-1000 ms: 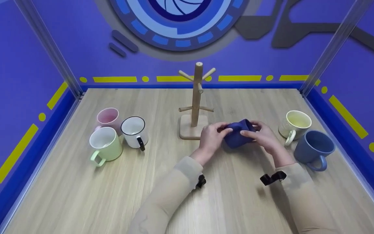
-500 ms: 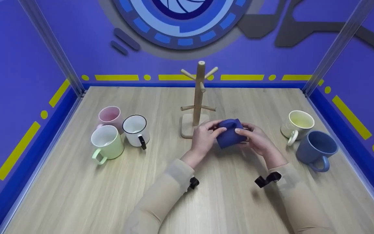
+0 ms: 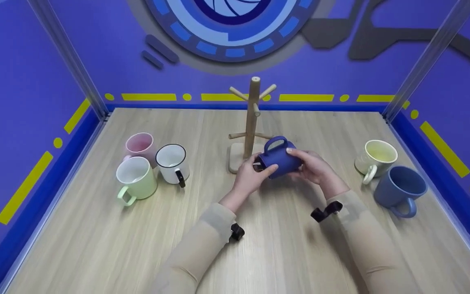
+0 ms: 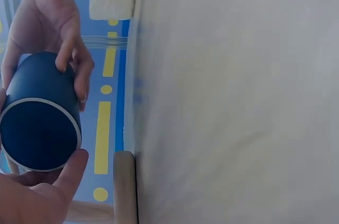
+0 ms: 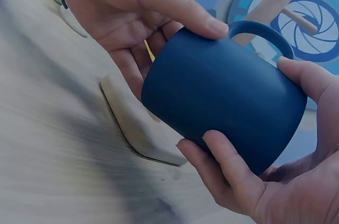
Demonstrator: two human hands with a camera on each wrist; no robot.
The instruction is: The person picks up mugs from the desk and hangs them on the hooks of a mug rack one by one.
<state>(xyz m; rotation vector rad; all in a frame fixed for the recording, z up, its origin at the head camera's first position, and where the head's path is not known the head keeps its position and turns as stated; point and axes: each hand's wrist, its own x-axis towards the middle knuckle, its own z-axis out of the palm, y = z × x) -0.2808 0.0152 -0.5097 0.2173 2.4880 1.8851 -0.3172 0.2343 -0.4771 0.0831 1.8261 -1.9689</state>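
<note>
A dark blue mug is held on its side above the table, between both hands, just right of a wooden mug tree. Its handle points up, and its mouth faces left, as the left wrist view shows its dark inside. My left hand holds the rim end, with the thumb on the rim. My right hand grips the base end, thumb on top near the handle and fingers beneath, seen in the right wrist view around the mug. Part of the tree's base is hidden behind the left hand and mug.
On the left stand a pink mug, a green mug and a white mug with a black handle. A cream mug and a grey-blue mug stand on the right. Blue walls enclose the table.
Both hands have shifted left with the dark blue mug, closer to the mug tree. The mug has been turned, so its mouth, earlier toward the right, now faces left with the handle upward.
</note>
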